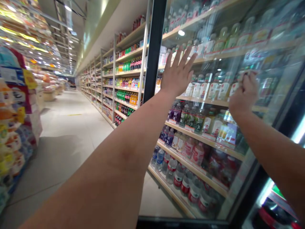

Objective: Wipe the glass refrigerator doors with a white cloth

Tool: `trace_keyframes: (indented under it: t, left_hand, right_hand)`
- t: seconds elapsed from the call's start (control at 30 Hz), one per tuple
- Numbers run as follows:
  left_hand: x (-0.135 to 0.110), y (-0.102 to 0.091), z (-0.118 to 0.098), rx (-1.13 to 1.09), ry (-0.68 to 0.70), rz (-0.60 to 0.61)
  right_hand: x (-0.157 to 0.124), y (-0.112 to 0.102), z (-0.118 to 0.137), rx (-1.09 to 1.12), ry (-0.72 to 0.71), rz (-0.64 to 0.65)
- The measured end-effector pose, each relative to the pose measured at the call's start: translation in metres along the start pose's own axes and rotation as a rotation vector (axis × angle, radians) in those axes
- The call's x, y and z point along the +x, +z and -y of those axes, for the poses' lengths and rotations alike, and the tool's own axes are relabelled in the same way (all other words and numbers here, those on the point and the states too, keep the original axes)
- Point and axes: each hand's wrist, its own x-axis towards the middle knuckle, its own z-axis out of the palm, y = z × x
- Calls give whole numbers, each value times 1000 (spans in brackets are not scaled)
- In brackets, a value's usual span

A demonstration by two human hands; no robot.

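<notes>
Facing the glass door (156,47) on the scene's right, the left hand (177,73) is showing a wide grip — whether it is touching cannot be told. Farther right, the right hand (245,90) is curling narrow, any hold unclear; flat, even pressure is suiting the glass door best.

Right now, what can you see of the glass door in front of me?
The glass door is a tall, see-through pane in a black frame, tilted in this view. Its surface looks shiny, with bottles showing in it. The left hand is spread toward it, apparently touching; the right hand, curled, is also close, contact unclear.
</notes>
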Motion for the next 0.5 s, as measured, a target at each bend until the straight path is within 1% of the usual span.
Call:
trace_keyframes:
  t: [0.07,0.1,0.17,0.23,0.27,0.3,0.33,0.37,0.43,0.5]
  left_hand:
    - [0,1,1,0,5,-4]
    - [1,1,1,3,-1,1]
    - [1,1,2,15,-16,10]
    - [1,2,3,22,-17,6]
    - [1,2,3,21,-7,-2]
    - [0,2,3,21,0,-10]
    - [0,2,4,20,5,-14]
    - [0,1,4,19,7,-17]
    - [0,1,4,11,13,-17]
    - [1,2,4,-6,15,-17]
  right_hand:
    - [-19,0,41,39,-39,27]
    - [-33,-2,62,51,-92,81]
    - [-60,-5,95,93,-262,251]
    - [-75,-7,112,144,-415,395]
    - [-73,-6,112,160,-451,423]
    - [-65,-3,108,161,-451,421]
    - [-51,1,100,144,-416,391]
    - [-32,6,89,112,-350,339]
    - [6,19,66,31,-168,221]
    - [31,30,54,-25,-8,104]
